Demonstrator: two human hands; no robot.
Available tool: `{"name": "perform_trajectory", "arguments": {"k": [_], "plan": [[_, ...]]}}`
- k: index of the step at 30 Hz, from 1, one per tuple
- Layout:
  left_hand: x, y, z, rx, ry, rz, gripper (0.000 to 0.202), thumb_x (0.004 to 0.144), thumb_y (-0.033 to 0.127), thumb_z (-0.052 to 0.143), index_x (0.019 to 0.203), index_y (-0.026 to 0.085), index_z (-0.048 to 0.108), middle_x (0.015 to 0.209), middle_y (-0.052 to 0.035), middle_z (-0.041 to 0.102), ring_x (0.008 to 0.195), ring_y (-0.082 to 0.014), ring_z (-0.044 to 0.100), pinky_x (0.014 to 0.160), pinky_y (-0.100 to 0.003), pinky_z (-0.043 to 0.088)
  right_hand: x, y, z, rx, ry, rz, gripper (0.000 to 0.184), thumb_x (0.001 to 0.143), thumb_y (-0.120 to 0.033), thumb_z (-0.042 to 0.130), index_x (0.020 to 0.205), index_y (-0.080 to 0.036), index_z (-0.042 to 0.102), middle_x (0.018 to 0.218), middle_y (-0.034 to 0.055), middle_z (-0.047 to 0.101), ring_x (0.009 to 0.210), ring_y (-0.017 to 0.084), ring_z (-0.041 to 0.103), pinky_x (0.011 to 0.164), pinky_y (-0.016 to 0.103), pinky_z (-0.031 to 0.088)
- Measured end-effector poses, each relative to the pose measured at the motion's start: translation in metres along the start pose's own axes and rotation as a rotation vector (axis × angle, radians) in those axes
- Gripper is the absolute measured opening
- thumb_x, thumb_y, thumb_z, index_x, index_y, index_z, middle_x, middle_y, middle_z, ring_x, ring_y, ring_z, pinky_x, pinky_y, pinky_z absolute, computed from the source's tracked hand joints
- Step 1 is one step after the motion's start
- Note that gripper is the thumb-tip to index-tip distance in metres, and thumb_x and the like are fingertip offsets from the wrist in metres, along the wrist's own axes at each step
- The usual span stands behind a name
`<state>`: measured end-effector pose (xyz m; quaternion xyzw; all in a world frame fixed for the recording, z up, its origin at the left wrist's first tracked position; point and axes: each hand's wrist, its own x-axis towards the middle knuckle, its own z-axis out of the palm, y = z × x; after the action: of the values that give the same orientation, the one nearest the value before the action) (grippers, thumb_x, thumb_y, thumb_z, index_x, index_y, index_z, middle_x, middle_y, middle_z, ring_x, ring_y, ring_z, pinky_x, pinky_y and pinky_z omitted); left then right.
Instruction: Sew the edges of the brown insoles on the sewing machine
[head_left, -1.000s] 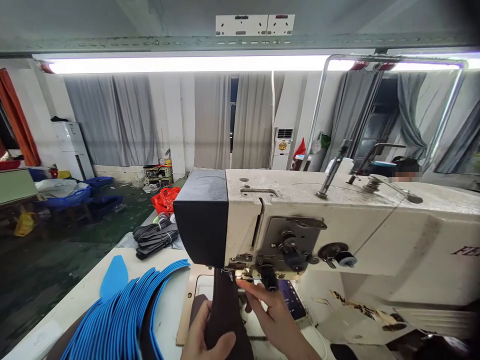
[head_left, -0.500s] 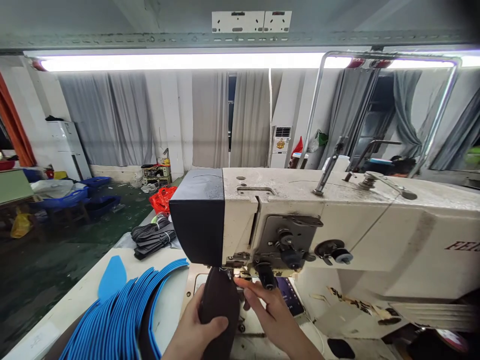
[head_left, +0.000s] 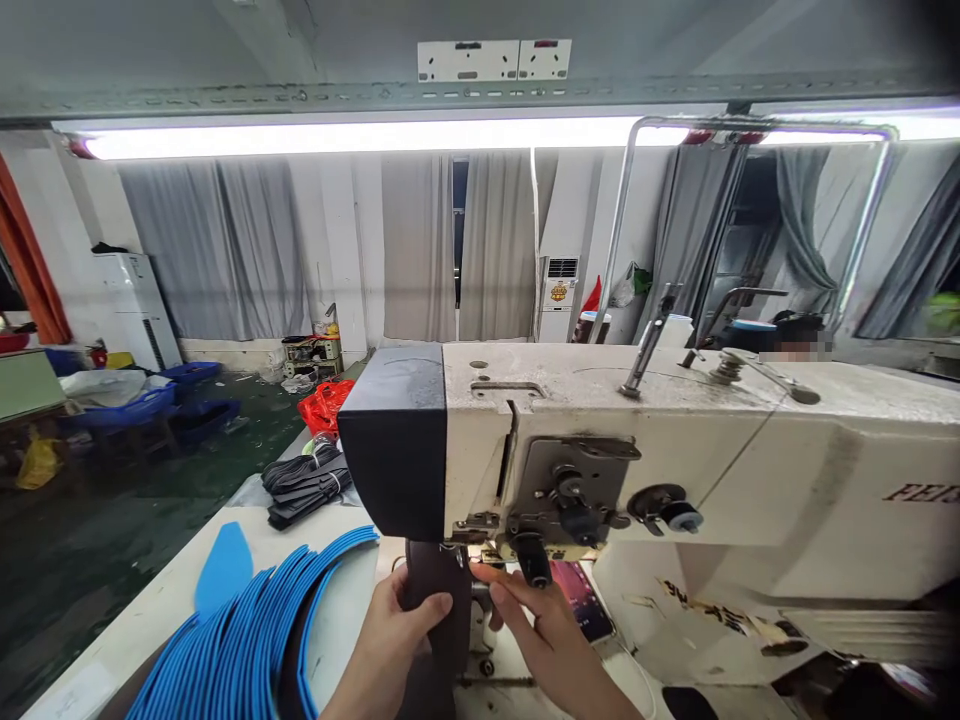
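A cream industrial sewing machine with a black end cap fills the middle. Below its head, my left hand is wrapped round a dark brown piece that stands up under the needle area. My right hand reaches in from the right, fingertips pinched against the metal parts just under the machine head and next to the brown piece. What the fingertips hold is too small to make out.
A fan of blue strips and a blue cut piece lie on the white table at the left. A bundle of black pieces sits further back. A phone lies under the machine arm. A person's head shows behind the machine.
My left hand has slid up the brown piece toward the machine head, and the piece now stands more upright under it. My right hand stays at the needle area.
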<state>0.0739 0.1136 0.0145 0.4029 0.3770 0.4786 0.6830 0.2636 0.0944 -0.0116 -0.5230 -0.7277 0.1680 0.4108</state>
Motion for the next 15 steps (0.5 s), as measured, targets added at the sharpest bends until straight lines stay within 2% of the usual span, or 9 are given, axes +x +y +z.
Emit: {"name": "perform_trajectory", "arguments": {"k": [4, 6, 10, 15], "plan": [[-0.001, 0.001, 0.006, -0.030, 0.037, -0.037, 0.039, 0.059, 0.029, 0.081, 0.093, 0.017, 0.066, 0.092, -0.0081, 0.071, 0.082, -0.0242, 0.067, 0.066, -0.032, 0.054, 0.001, -0.001, 0.001, -0.017, 0.026, -0.047, 0.044, 0.100, -0.046, 0.035, 0.122, -0.026, 0.066, 0.060, 0.0007, 0.067, 0.062, 0.016, 0.066, 0.064, 0.026, 0.052], [0.000, 0.003, 0.008, -0.032, 0.052, -0.040, 0.040, 0.059, 0.027, 0.079, 0.096, 0.018, 0.065, 0.092, -0.0065, 0.070, 0.080, -0.0212, 0.066, 0.064, -0.029, 0.052, 0.001, -0.001, 0.001, -0.022, 0.034, -0.054, 0.043, 0.100, -0.046, 0.035, 0.121, -0.027, 0.067, 0.059, 0.0002, 0.067, 0.060, 0.016, 0.065, 0.063, 0.026, 0.051], [0.007, 0.006, 0.009, -0.020, 0.070, -0.037, 0.038, 0.059, 0.026, 0.078, 0.093, 0.017, 0.065, 0.079, -0.0018, 0.067, 0.058, -0.0095, 0.057, 0.052, -0.020, 0.044, 0.001, 0.001, 0.002, -0.012, 0.022, -0.020, 0.044, 0.099, -0.047, 0.035, 0.119, -0.026, 0.069, 0.060, 0.0003, 0.069, 0.058, 0.016, 0.065, 0.062, 0.026, 0.051], [0.023, 0.008, 0.010, 0.001, 0.113, -0.009, 0.029, 0.056, 0.026, 0.076, 0.076, 0.017, 0.058, 0.065, 0.0031, 0.059, 0.054, -0.0074, 0.050, 0.051, -0.019, 0.043, 0.000, 0.003, 0.003, 0.052, 0.006, -0.023, 0.041, 0.099, -0.045, 0.038, 0.122, -0.026, 0.066, 0.064, 0.0000, 0.070, 0.067, 0.017, 0.068, 0.075, 0.028, 0.052]]}}
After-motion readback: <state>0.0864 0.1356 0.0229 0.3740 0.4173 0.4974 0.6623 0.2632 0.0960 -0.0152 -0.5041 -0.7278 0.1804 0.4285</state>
